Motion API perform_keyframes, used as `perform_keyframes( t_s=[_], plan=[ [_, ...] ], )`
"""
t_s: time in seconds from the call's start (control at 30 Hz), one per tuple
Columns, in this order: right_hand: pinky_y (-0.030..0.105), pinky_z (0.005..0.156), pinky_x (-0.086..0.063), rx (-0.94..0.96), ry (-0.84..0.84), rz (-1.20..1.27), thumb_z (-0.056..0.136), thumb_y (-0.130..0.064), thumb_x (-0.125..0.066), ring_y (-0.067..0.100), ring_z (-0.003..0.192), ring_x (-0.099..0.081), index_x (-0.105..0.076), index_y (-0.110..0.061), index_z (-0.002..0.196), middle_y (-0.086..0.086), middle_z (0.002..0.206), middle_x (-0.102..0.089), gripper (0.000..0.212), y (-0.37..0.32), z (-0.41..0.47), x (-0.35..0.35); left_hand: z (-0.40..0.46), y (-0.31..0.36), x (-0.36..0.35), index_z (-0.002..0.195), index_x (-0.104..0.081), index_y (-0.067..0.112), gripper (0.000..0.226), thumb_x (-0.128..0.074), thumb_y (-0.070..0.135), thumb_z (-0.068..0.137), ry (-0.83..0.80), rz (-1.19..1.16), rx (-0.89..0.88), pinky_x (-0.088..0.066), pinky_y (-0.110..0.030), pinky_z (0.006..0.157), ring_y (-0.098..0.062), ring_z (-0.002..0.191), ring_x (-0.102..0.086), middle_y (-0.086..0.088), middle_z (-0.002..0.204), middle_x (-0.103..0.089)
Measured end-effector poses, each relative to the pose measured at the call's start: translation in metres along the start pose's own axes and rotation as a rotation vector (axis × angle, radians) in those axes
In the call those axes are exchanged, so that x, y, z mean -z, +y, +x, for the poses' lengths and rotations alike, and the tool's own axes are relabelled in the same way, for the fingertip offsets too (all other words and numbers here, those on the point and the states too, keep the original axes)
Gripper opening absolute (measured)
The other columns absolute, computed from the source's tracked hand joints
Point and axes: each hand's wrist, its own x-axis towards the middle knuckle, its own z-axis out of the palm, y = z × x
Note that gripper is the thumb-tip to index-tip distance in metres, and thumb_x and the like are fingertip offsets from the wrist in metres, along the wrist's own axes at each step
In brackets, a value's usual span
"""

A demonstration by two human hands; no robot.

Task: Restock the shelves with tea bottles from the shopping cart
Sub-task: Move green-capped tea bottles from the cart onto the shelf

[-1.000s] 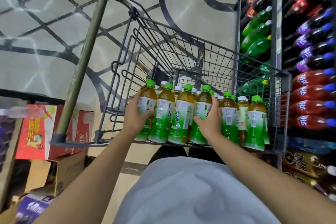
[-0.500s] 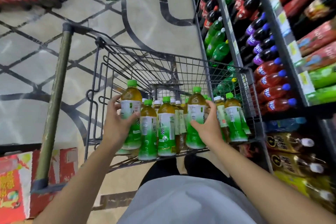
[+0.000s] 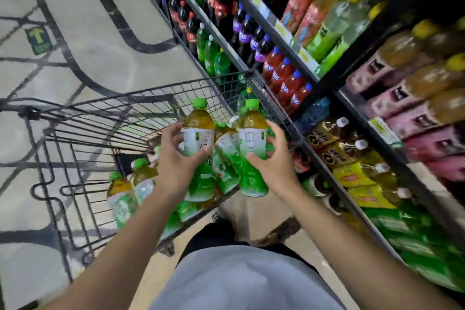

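Observation:
My left hand (image 3: 176, 158) grips a green-capped tea bottle (image 3: 198, 133) with a white-and-green label, lifted above the wire shopping cart (image 3: 75, 158). Beside it, my right hand (image 3: 274, 158) grips a second tea bottle (image 3: 253, 138) of the same kind. Both bottles stand nearly upright, a hand's width apart, above the cart's near right corner. Several more tea bottles (image 3: 141, 178) remain in the cart below, partly hidden by my left arm.
Drink shelves (image 3: 314, 78) run along the right, packed with cola, purple, red and green soda bottles above and dark and yellow tea bottles (image 3: 352, 163) lower down. Patterned floor (image 3: 88, 33) lies beyond and left of the cart. My grey shirt fills the bottom.
Both hands have lifted their bottles up out of the cart and moved right toward the shelves. The view has swung right, showing more shelving.

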Motion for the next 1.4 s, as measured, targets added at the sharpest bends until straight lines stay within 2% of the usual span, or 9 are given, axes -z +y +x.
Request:
perform_keyframes(
  t_s=[0.23, 0.37, 0.5, 0.6, 0.8, 0.93, 1.03, 1.17, 1.4],
  plan=[
    [0.041, 0.097, -0.056, 0.023, 0.252, 0.108, 0.081, -0.021, -0.082, 0.000, 0.110, -0.064, -0.035, -0.058, 0.137, -0.012, 0.129, -0.061, 0.082, 0.019, -0.058, 0.090, -0.040, 0.033, -0.089, 0.134, -0.045, 0.032, 0.069, -0.083, 0.008, 0.082, -0.189, 0.003, -0.058, -0.062, -0.052, 0.082, -0.025, 0.096, -0.073, 0.001, 0.120, -0.063],
    [0.048, 0.102, -0.052, 0.063, 0.411, 0.118, 0.072, -0.037, -0.080, 0.011, 0.121, -0.062, -0.033, -0.072, 0.129, -0.008, 0.135, -0.060, 0.081, 0.012, -0.094, 0.147, -0.067, 0.062, -0.145, 0.132, -0.048, 0.027, 0.067, -0.084, 0.007, 0.080, -0.305, 0.011, -0.145, -0.062, -0.047, 0.076, -0.021, 0.090, -0.071, -0.007, 0.121, -0.064],
    [0.040, 0.113, -0.044, 0.158, 0.512, 0.124, 0.082, -0.024, -0.083, 0.004, 0.133, -0.048, -0.035, -0.050, 0.143, -0.011, 0.144, -0.053, 0.081, -0.011, -0.123, 0.209, -0.096, 0.107, -0.195, 0.126, -0.050, 0.033, 0.067, -0.087, 0.009, 0.077, -0.423, -0.025, -0.263, -0.057, -0.063, 0.087, -0.029, 0.097, -0.070, -0.004, 0.117, -0.067],
    [0.036, 0.104, -0.051, 0.264, 0.578, 0.116, 0.082, -0.015, -0.083, -0.009, 0.115, -0.056, -0.037, -0.043, 0.144, -0.025, 0.124, -0.057, 0.081, -0.043, -0.139, 0.253, -0.114, 0.151, -0.226, 0.131, -0.047, 0.025, 0.064, -0.078, -0.003, 0.082, -0.505, -0.100, -0.337, -0.058, -0.058, 0.089, -0.021, 0.094, -0.069, 0.000, 0.112, -0.066],
    [0.050, 0.093, -0.057, 0.435, 0.727, 0.081, 0.076, -0.025, -0.083, 0.012, 0.102, -0.070, -0.038, -0.061, 0.132, -0.007, 0.121, -0.068, 0.080, -0.113, -0.161, 0.314, -0.142, 0.246, -0.271, 0.127, -0.047, 0.031, 0.063, -0.082, 0.004, 0.081, -0.596, -0.190, -0.522, -0.061, -0.050, 0.082, -0.025, 0.100, -0.071, -0.005, 0.122, -0.065],
    [0.046, 0.098, -0.054, 0.515, 0.761, 0.051, 0.082, -0.027, -0.082, 0.011, 0.112, -0.066, -0.032, -0.057, 0.139, -0.011, 0.128, -0.064, 0.082, -0.160, -0.177, 0.348, -0.155, 0.310, -0.290, 0.133, -0.046, 0.034, 0.066, -0.081, 0.009, 0.083, -0.684, -0.275, -0.582, -0.058, -0.061, 0.087, -0.029, 0.102, -0.071, 0.002, 0.124, -0.063],
    [0.048, 0.091, -0.059, 0.596, 0.754, 0.044, 0.082, -0.025, -0.082, 0.009, 0.107, -0.069, -0.035, -0.056, 0.137, -0.014, 0.123, -0.067, 0.079, -0.193, -0.187, 0.373, -0.161, 0.353, -0.300, 0.133, -0.047, 0.036, 0.068, -0.082, 0.010, 0.082, -0.744, -0.342, -0.649, -0.060, -0.057, 0.085, -0.029, 0.102, -0.071, 0.002, 0.127, -0.062],
    [0.048, 0.083, -0.062, 0.653, 0.784, 0.054, 0.066, -0.041, -0.082, 0.016, 0.098, -0.073, -0.039, -0.058, 0.132, -0.007, 0.127, -0.067, 0.081, -0.234, -0.195, 0.398, -0.171, 0.404, -0.305, 0.134, -0.048, 0.037, 0.070, -0.083, 0.014, 0.077, -0.851, -0.387, -0.726, -0.061, -0.048, 0.080, -0.022, 0.100, -0.073, 0.003, 0.124, -0.065],
    [0.042, 0.084, -0.062, 0.755, 0.867, 0.080, 0.085, -0.014, -0.079, 0.016, 0.100, -0.072, -0.039, -0.048, 0.137, -0.006, 0.121, -0.070, 0.074, -0.285, -0.206, 0.432, -0.179, 0.476, -0.317, 0.130, -0.052, 0.034, 0.067, -0.081, 0.013, 0.074, -1.003, -0.480, -0.873, -0.062, -0.043, 0.078, -0.021, 0.100, -0.073, 0.001, 0.117, -0.070]
  ],
)
